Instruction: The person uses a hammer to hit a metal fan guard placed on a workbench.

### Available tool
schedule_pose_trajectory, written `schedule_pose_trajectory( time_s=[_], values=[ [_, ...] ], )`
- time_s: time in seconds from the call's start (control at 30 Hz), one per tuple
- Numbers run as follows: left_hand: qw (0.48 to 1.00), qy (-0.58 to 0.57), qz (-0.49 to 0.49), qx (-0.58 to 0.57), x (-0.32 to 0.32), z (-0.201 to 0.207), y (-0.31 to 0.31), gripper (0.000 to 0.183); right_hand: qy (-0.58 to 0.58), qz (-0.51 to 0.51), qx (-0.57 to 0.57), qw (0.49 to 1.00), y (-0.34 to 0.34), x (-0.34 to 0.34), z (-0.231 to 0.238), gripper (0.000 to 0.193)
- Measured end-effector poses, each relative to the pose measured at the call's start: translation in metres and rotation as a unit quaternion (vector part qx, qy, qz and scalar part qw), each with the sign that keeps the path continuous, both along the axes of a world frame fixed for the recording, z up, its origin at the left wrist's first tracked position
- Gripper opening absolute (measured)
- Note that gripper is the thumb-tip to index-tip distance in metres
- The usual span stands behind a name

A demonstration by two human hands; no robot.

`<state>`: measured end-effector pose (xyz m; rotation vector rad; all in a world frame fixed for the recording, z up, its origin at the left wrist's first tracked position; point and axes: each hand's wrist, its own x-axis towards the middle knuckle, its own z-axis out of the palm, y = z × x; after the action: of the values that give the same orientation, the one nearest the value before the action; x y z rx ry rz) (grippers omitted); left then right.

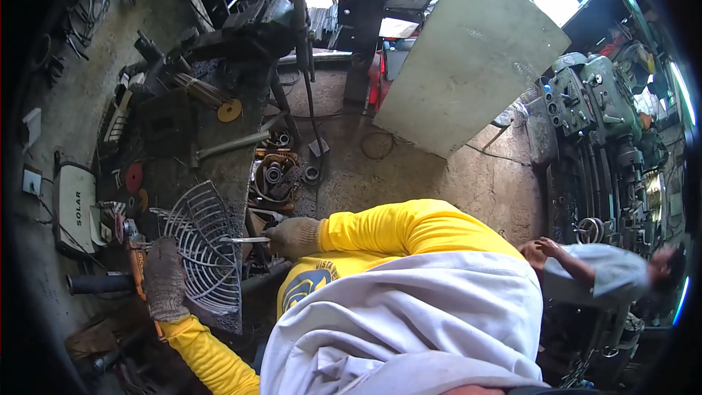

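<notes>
A round wire guard (208, 249) of curved metal bars, like a fan's grille, lies on the dark workbench at the left. My left hand (167, 281), in a grey-brown knitted glove, is closed over the guard's left edge; its fingertips are hidden. Beside that hand lies an orange angle grinder (137, 267) with a dark side handle. My right hand (294, 237), gloved alike, grips a thin pale metal strip (247, 240) whose far end reaches over the guard's right side. Whether the strip touches the bars is hard to tell.
Brown and red grinding discs (229, 110) lie on the bench (168, 183), near a metal tube (234, 145) and a vise. A white case (76, 206) stands by the wall. A large metal sheet (468, 58) leans ahead. At right, another person (596, 271) is near a green machine (607, 95).
</notes>
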<state>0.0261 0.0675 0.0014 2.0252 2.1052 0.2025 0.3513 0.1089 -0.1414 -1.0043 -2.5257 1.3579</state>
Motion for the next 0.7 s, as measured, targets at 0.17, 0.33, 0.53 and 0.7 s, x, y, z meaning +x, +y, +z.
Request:
schedule_pose_trajectory(
  time_s=[0.17, 0.33, 0.53, 0.7],
  values=[
    [0.975, -0.199, 0.085, -0.043, -0.024, -0.018, 0.011, 0.036, 0.014, -0.03, -0.007, 0.999, -0.005, -0.004, 0.0, 0.036],
    [0.926, -0.248, 0.245, -0.142, 0.037, 0.035, 0.022, 0.031, -0.002, -0.061, -0.046, 0.997, -0.003, -0.001, 0.004, 0.038],
    [0.997, -0.07, -0.001, -0.023, -0.033, -0.019, 0.01, 0.036, 0.036, -0.057, -0.037, 0.997, -0.007, 0.002, 0.019, 0.038],
    [0.962, -0.211, 0.152, -0.079, 0.014, 0.01, 0.017, 0.03, 0.023, -0.059, -0.04, 0.997, -0.005, 0.002, -0.004, 0.037]
  ],
)
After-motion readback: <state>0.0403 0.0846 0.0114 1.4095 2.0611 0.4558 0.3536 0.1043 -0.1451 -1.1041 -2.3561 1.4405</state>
